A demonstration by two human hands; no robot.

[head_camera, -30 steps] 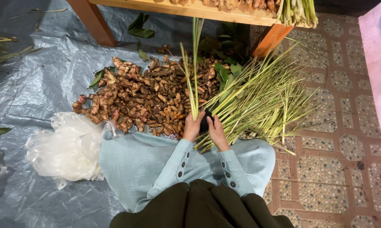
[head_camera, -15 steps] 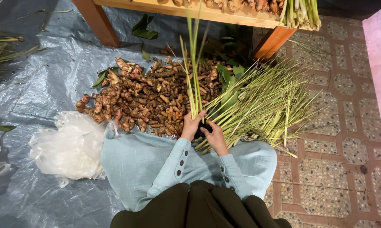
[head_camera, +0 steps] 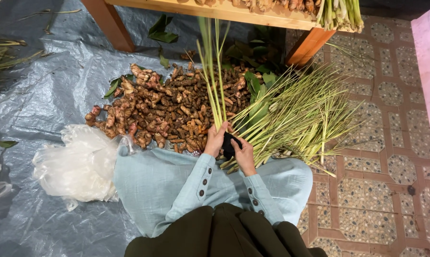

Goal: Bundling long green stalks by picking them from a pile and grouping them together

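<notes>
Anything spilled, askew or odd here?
Nothing is clearly wrong. Loose leaves lie scattered under the bench, and a crumpled bag sits on the tarp. The left hand holds stalks upright.

Lemongrass stalks [head_camera: 214, 71] slightly more upright.

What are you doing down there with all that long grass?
A person sits on the floor, holding a small bunch of long green stalks upright. The left hand grips the stalks near their base, and the right hand holds something small and dark against them. In front lies a heap of brown knobbly roots on a grey plastic sheet, with a bigger pile of green stalks beside it.
</notes>
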